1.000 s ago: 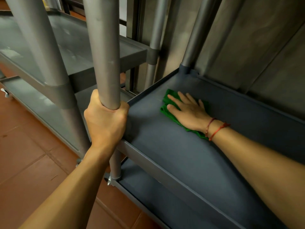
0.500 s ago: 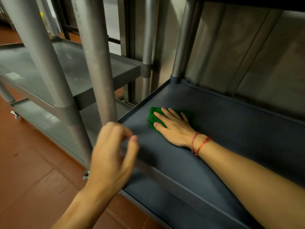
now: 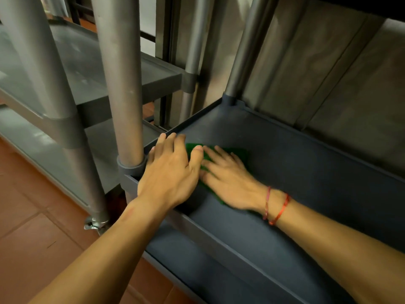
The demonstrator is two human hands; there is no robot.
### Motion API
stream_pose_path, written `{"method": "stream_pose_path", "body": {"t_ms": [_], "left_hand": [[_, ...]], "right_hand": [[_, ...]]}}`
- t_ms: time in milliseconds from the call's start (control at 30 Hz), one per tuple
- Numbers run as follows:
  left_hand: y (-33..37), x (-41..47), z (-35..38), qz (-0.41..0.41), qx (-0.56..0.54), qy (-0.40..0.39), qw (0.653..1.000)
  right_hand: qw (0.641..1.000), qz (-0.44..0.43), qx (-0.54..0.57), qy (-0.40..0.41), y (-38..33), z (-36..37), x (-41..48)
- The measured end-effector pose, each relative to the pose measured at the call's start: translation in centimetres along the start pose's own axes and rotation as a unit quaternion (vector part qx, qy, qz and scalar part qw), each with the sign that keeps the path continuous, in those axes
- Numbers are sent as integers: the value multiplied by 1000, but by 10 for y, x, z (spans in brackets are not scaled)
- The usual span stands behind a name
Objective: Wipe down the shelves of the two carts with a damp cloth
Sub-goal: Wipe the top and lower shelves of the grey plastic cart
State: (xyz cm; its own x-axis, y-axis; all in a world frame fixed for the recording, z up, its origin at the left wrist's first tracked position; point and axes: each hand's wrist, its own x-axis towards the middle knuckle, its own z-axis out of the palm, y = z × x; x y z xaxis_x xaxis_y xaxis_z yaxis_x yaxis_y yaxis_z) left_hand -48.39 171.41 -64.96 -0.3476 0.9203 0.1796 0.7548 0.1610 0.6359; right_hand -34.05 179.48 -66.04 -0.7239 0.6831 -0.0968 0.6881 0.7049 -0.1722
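Under flat right hand [image 3: 230, 176] fingers [image 3: 219, 153]: green cloth [image 3: 238, 153] on dark grey plastic cart shelf [image 3: 306, 172]. Left hand [image 3: 168, 172] fingers [image 3: 173, 141] spread, empty. Mid-wipe; next likely: pull cloth back from corner.

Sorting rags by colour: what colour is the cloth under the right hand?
The cloth is green; the head view shows it.

The post [image 3: 122, 84] stands just beside my left grip [image 3: 168, 172] at the near corner of the shelf [image 3: 306, 194], blocking that side. My right grip [image 3: 228, 174] lies close by, so the 2 crowd the corner. Rightward the shelf floor is bare. The back rim [image 3: 317, 140] and wall panels [image 3: 317, 73] close the far side, and the upper shelf [image 3: 377, 4] limits headroom.
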Motion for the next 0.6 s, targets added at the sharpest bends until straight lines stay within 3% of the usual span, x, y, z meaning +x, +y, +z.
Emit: {"method": "stream_pose_path", "body": {"t_ms": [100, 267, 433, 600], "left_hand": [[2, 0, -1, -4, 7, -16, 1000], [1, -1, 0, 10, 47, -37, 998], [-5, -1, 4, 22, 113, -54, 992], [-4, 0, 5, 15, 168, -74, 983]], "right_hand": [[992, -123, 8, -5, -27, 5, -33], [989, -149, 13, 4, -17, 3, -21], [999, -21, 11, 33, 47, -9, 49], [985, 160, 29, 59, 113, -25, 95]]}}
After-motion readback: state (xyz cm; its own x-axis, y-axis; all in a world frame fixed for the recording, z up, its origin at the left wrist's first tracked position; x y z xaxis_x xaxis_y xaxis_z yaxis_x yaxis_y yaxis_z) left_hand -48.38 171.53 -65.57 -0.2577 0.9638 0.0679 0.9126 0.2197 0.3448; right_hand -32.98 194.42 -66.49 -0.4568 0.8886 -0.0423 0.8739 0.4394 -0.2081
